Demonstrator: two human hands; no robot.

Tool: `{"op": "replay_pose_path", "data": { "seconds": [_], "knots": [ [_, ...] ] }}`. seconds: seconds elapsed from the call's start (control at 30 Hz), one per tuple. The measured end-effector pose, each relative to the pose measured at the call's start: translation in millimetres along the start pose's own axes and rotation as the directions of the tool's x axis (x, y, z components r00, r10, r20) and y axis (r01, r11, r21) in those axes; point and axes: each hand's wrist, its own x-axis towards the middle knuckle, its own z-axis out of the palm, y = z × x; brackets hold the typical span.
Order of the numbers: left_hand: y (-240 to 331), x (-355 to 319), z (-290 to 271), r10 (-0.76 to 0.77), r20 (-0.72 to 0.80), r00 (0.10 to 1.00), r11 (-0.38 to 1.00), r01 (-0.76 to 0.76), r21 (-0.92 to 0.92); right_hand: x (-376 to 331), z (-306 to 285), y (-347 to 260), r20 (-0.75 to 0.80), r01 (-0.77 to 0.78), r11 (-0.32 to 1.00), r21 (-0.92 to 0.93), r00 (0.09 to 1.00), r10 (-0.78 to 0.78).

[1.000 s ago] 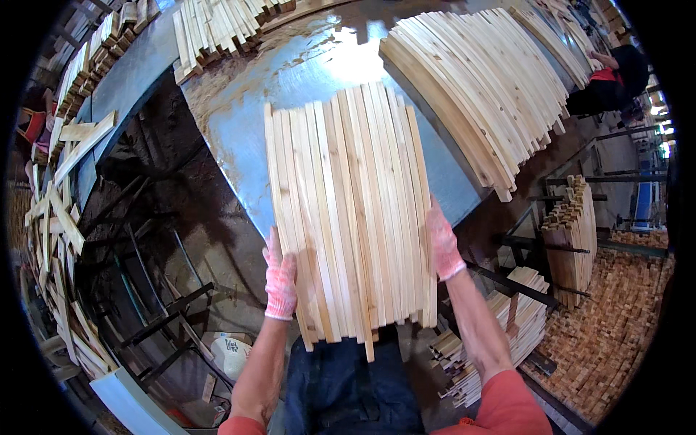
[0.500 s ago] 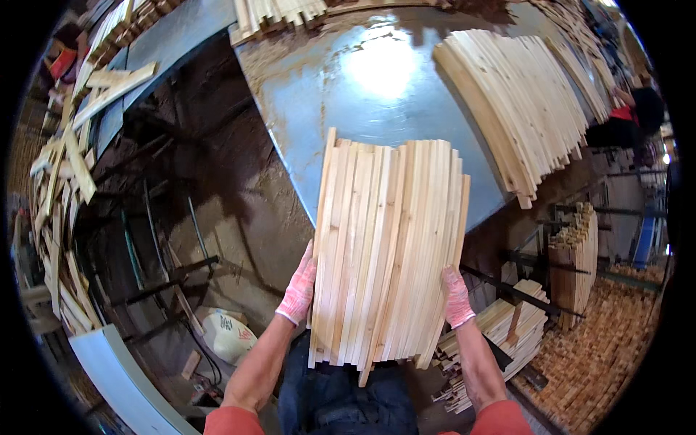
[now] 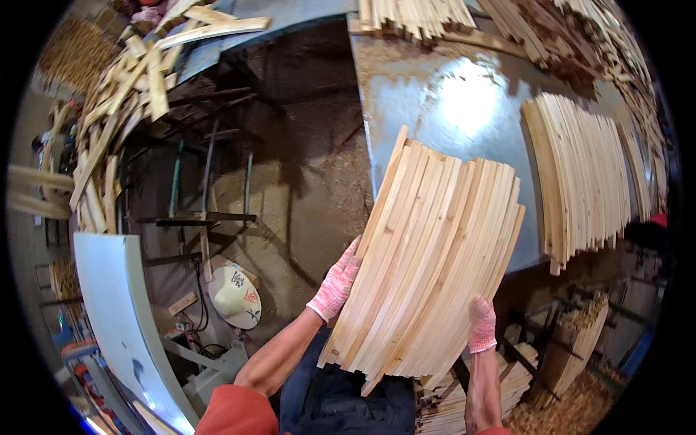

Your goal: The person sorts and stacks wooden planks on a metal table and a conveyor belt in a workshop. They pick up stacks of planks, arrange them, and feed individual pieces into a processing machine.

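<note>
A wide bundle of pale wooden strips (image 3: 428,268) is held in front of my body, pressed together side by side with uneven ends. My left hand (image 3: 337,285), in a pink and white knit glove, grips its left side. On the right side my right hand (image 3: 483,324), gloved the same way, presses against the outer strip. Both hands squeeze the bundle between them; the fingers beneath it are partly hidden. The bundle's far end overlaps the near part of a blue-grey metal table (image 3: 406,101).
Another row of wooden strips (image 3: 580,174) lies on the table's right side. Scrap wood (image 3: 138,101) is heaped at the far left. A white panel (image 3: 116,312) stands left, near a pale conical hat-like object (image 3: 235,296) low down. Stacked strips (image 3: 573,348) stand at lower right.
The view has swung left, so the table and its strips appear farther right. The bundle stays between both hands and now tilts with its far end to the right.
</note>
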Motion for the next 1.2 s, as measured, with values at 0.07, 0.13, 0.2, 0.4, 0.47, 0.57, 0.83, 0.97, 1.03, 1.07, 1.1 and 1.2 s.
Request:
{"op": "replay_pose_path", "data": {
  "seconds": [0.07, 0.13, 0.2, 0.4, 0.47, 0.57, 0.83, 0.97, 1.03, 1.07, 1.1, 1.2],
  "knots": [
    [24.7, -17.6, -3.6, 0.043, -0.042, 0.998, 0.999, -0.042, 0.023, 1.1, 14.6, -16.5, 0.04, 0.017, 0.999, -0.05, 0.999, -0.015],
    [48.3, -32.8, -8.5, 0.109, -0.087, 0.99, 0.993, -0.105, 0.052, 10.4, 33.5, -31.4, 0.121, 0.059, 0.997, -0.058, 0.991, -0.052],
    [72.8, -54.3, -14.7, 0.191, -0.144, 0.971, 0.979, -0.177, 0.101, 19.6, 59.2, -43.9, 0.207, 0.116, 0.992, -0.044, 0.973, -0.105],
    [144.2, -158.3, -56.7, 0.422, -0.363, 0.831, 0.906, -0.367, 0.212, -5.1, 202.0, -93.2, 0.479, 0.074, 0.971, -0.229, 0.876, 0.046],
    [168.0, -202.2, -81.3, 0.426, -0.449, 0.785, 0.903, -0.404, 0.148, -12.7, 260.4, -89.7, 0.548, 0.141, 0.949, -0.283, 0.835, 0.04],
    [153.9, -287.2, -106.3, 0.493, -0.579, 0.649, 0.861, -0.46, 0.217, -41.0, 317.8, -56.1, 0.675, 0.134, 0.942, -0.307, 0.728, 0.117],
    [71.7, -501.5, -265.0, 0.811, -0.562, 0.163, 0.569, 0.005, 0.822, -203.3, 524.9, 102.5, 0.868, 0.057, 0.907, -0.418, 0.319, 0.38],
    [63.7, -620.8, -285.4, 0.315, -0.943, 0.109, 0.747, -0.641, 0.176, -291.3, 600.2, 206.9, 0.741, 0.016, 0.765, -0.644, 0.265, 0.617],
    [71.6, -677.0, -283.0, 0.12, -0.976, 0.181, 0.638, -0.768, -0.063, -344.2, 628.4, 250.2, 0.608, 0.046, 0.614, -0.788, 0.218, 0.763],
    [69.6, -700.0, -283.7, 0.027, -0.971, 0.238, 0.556, -0.811, -0.184, -368.7, 639.5, 269.6, 0.519, 0.068, 0.517, -0.853, 0.202, 0.83],
    [37.3, -717.3, -310.8, 0.057, -0.981, 0.184, 0.577, -0.808, -0.118, -395.5, 646.4, 291.2, 0.424, 0.098, 0.413, -0.906, 0.183, 0.887],
    [45.0, -760.1, -313.0, -0.126, -0.972, 0.2, 0.562, -0.793, -0.236, -420.6, 665.5, 361.2, 0.561, 0.381, 0.461, -0.801, 0.211, 0.801]
  ]
}}
